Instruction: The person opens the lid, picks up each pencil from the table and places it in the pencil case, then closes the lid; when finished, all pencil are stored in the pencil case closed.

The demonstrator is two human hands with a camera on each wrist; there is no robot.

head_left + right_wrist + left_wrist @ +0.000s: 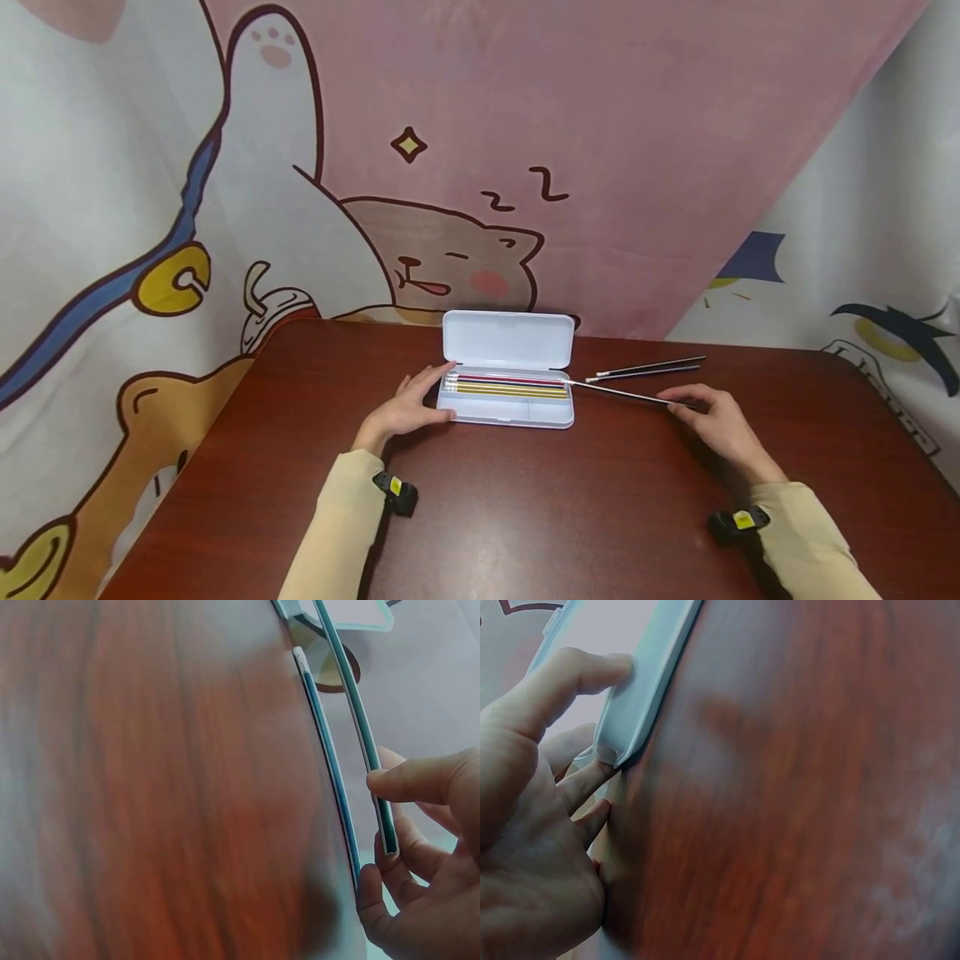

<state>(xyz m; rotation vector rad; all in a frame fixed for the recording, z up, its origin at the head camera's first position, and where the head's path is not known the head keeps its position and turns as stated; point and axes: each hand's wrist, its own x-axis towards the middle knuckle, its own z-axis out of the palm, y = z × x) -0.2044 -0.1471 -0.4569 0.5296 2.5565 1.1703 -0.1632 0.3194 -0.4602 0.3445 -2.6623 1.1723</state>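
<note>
A white pencil case (491,408) lies with its lid (507,339) raised at the back. Inside, several pencils (510,387) with red, dark and yellow stripes lie side by side, pale ends to the left. My left hand (405,408) grips the case's left end, thumb (604,671) on the near rim and fingers round the corner. Between thumb and fingers, my right hand (716,421) pinches the far end of a dark pencil (349,690). That pencil slants leftward, its pale end at the case's right edge; whether it touches cannot be told.
Two more dark pencils (648,367) lie on the brown table (525,508), right of the case and behind the held pencil. A cloth (637,167) printed with cartoon animals hangs along the table's back edge. Each wrist carries a small black camera (401,496).
</note>
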